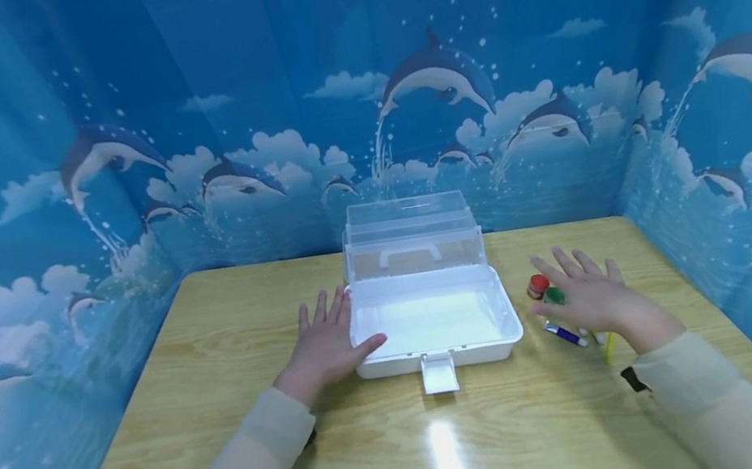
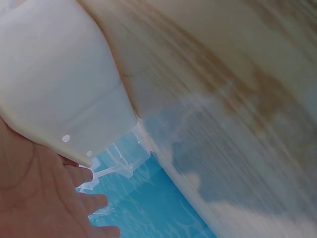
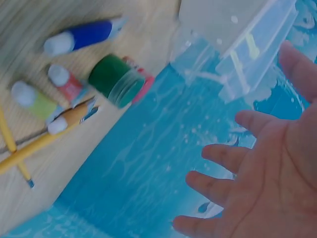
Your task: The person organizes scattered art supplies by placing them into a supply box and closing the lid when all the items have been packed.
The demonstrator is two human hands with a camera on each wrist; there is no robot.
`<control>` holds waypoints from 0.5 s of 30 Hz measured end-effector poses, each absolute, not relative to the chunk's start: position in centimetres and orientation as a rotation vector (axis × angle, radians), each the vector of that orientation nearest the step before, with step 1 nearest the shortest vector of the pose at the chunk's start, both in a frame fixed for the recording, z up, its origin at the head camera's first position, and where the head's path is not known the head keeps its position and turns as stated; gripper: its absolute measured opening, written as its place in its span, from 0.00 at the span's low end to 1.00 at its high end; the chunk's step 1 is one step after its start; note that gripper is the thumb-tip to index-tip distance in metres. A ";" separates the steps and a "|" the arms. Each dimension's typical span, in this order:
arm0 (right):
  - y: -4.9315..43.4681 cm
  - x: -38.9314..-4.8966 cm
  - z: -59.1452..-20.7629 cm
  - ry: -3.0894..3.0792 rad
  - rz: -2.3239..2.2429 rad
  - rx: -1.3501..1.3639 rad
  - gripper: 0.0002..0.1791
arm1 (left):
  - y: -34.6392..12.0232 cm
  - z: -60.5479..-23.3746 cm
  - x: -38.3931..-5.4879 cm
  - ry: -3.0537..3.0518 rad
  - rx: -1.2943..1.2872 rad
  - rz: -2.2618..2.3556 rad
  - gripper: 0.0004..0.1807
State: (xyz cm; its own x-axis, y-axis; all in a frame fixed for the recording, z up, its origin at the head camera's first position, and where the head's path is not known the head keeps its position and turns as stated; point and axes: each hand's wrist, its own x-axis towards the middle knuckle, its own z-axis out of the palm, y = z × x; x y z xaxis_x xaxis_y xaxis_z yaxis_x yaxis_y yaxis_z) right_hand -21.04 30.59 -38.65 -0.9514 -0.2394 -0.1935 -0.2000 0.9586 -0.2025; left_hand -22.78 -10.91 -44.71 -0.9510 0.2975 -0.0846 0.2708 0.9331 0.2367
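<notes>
A white plastic storage box stands on the table with its clear lid raised at the back and its front latch hanging down. Nothing lies inside the box. My left hand is at the box's left rim, fingers straight and spread, thumb over the front corner. To the right, my right hand hovers with spread fingers and holds nothing. Below it are a green-lidded paint jar, a red-lidded jar, a blue paint tube, smaller red and yellow-green tubes.
An orange tube and yellow-handled paintbrushes lie close to the other paints on the wooden table. A blue dolphin-print curtain rises behind the table and along both sides.
</notes>
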 end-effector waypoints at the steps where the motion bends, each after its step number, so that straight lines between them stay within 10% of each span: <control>1: 30.9 -21.0 -38.6 2.887 -0.278 -0.318 0.55 | -10.9 -44.7 -22.8 2.972 0.437 0.334 0.58; 15: 34.4 -20.4 -38.5 2.800 -0.329 -0.220 0.54 | -10.9 -44.7 -22.8 2.969 0.451 0.316 0.59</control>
State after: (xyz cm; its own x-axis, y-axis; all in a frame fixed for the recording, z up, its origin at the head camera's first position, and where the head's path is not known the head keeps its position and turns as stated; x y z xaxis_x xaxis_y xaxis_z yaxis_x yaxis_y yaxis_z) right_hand -20.44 34.42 -38.54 -0.9393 -0.1861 -0.2884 -0.1143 0.9619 -0.2485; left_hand -22.81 -10.94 -44.66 -0.9481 0.3052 -0.0888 0.2797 0.9338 0.2231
